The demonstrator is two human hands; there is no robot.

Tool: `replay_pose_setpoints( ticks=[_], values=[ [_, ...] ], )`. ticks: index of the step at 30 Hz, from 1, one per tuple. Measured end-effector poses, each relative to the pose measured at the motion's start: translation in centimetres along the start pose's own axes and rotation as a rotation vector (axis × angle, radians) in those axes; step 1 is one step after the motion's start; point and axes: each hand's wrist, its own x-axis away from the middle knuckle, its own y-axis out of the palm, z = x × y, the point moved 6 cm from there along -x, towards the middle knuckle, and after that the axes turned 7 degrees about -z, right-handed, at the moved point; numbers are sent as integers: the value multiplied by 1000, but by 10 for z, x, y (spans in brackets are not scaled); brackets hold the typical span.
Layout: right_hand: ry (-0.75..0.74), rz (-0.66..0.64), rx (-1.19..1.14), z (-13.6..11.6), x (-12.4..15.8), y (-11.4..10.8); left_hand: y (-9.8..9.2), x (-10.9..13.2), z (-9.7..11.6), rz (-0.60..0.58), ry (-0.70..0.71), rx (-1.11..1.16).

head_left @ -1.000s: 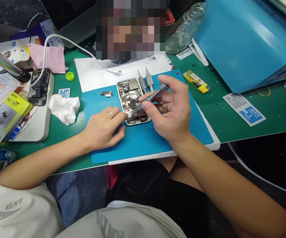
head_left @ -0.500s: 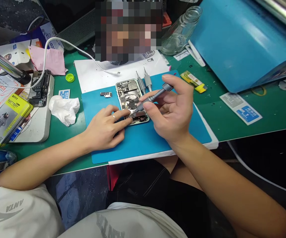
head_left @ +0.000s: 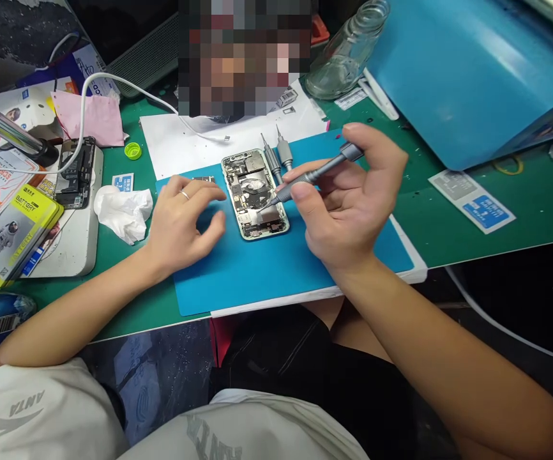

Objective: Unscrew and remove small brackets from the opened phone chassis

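An opened phone [head_left: 252, 185] lies on the blue mat [head_left: 257, 275], its inner parts exposed. My right hand [head_left: 353, 204] grips a grey screwdriver [head_left: 319, 171]; the tool slants down to the left, its tip over the lower part of the phone. To the left of the phone, my left hand [head_left: 181, 220] hovers with bent fingers spread from the thumb, and nothing shows between them. Just behind its fingers a small metal phone part [head_left: 204, 179] is partly hidden. Two more screwdrivers [head_left: 276, 153] lie beside the phone's upper right edge.
A crumpled tissue [head_left: 126, 214] and a green cap [head_left: 133, 151] lie to the left. Further left are another opened phone [head_left: 76, 172] and a yellow battery box [head_left: 15, 236]. A glass jar [head_left: 348, 54] and a large blue box [head_left: 468, 76] stand at the back right.
My left hand has left the phone and moved left, toward the small metal part. My right hand has shifted slightly right and up, with the screwdriver still in it.
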Motion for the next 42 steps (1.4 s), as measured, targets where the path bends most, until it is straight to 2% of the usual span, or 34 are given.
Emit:
replay_pose_setpoints(
  ticks=[4,10,19,24,28,31,33,36,40,42],
  values=[
    [19,-43,28,6,1,2,7,-1,-13,-53,-56,-72],
    [33,-80,-54,7,2,2,13,-1,-11,-113,-44,-132],
    [-6,-46,-39,7,1,4,11,-1,-12,-96,-89,-118],
    [-10,-75,-11,7,4,5,9,-1,-3,-70,25,-151],
    [-10,-99,78,6,9,7,7,6,21,-67,325,-246],
    [-84,-107,147,0,12,9,10,13,33,-113,503,-282],
    [-170,-128,151,-6,13,12,13,15,36,-149,534,-279],
    [-249,-147,123,-10,13,15,20,14,35,-247,509,-270],
    [-194,-159,107,-4,12,17,25,13,32,-329,463,-245],
    [-160,-120,79,-2,12,15,27,13,31,-353,452,-238]
  ],
)
